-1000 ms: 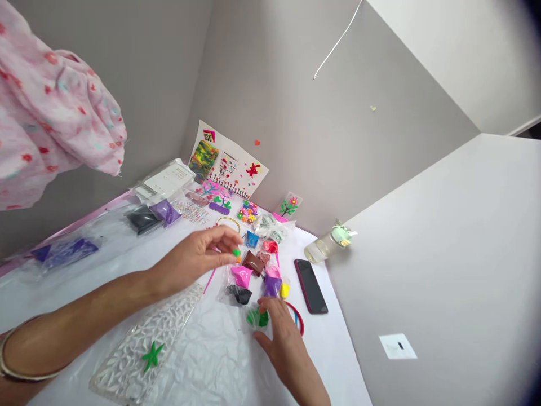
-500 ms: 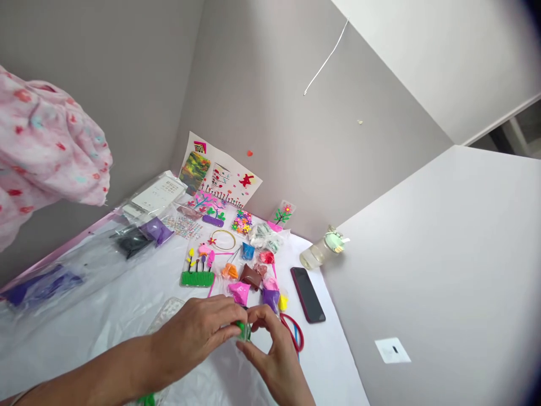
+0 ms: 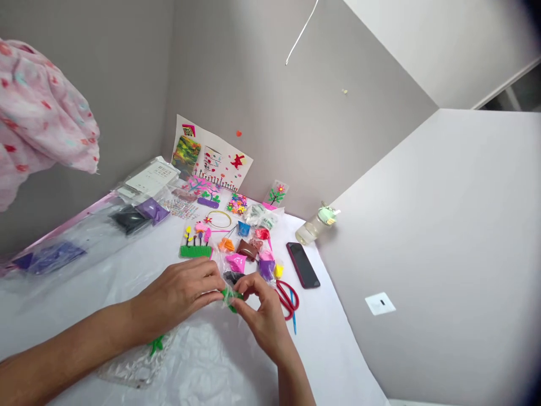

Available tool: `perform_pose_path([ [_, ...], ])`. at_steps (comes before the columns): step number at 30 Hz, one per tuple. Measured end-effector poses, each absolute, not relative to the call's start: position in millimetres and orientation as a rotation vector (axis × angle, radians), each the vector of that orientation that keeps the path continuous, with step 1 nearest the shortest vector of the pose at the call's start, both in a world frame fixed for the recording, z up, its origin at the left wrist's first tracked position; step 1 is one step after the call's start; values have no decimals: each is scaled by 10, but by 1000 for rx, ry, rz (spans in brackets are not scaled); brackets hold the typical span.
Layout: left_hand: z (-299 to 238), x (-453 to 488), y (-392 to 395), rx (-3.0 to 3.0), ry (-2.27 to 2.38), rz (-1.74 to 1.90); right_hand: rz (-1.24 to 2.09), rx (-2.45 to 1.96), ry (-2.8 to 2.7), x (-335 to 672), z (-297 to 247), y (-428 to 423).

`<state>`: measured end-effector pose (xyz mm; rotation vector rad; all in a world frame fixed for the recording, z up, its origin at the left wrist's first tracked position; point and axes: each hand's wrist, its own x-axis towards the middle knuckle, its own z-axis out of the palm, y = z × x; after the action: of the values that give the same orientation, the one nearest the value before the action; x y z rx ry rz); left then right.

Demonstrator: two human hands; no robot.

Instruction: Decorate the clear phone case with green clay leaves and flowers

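Head view: clear textured tray (image 3: 135,363) with green clay star (image 3: 156,344) at the tabletop's near edge. Since a second ago left hand (image 3: 181,293) quit the clay packets (image 3: 249,251); it and right hand (image 3: 262,316) both pinch the green clay packet (image 3: 231,296), fingertips closed on it, over tabletop centre. Beyond: red scissors (image 3: 287,296), phone (image 3: 302,264), bottle (image 3: 315,225) at far edge

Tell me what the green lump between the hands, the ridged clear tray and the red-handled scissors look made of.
The small green lump in clear wrap, pinched by the left hand and right hand, looks like soft matte modelling clay in glossy, crinkled plastic film. The ridged clear tray is shiny and faceted, either hard plastic or glass; I cannot tell which. The red-handled scissors have glossy, probably plastic handles; the blades are unclear.
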<state>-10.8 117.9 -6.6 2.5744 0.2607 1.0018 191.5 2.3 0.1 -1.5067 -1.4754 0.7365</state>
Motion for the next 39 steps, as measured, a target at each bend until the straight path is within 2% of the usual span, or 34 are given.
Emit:
perform_pose_path([
  [4, -128, -141, 1148, 2644, 268, 927, 744, -1531, -1488, 1834, 15, -5],
  [13, -215, -263, 1280, 2096, 536, 634, 647, -1604, -1637, 1804, -3, -11],
  [20, -277, -357, 1527, 1952, 821, 858, 491, -1740, -1785, 1917, -22, 42],
  [28, -291, -375, 1554, 1814, 926, 983, -6, -2188, -1212, 2606, 35, 96],
  [34, -236, -411, 1565, 1720, 878, 1105, 12, -2405, -1134, 2885, -34, 189],
  [39, -199, -426, 1589, 1704, 878, 1134, 53, -2345, -1117, 2903, -212, 277],
])
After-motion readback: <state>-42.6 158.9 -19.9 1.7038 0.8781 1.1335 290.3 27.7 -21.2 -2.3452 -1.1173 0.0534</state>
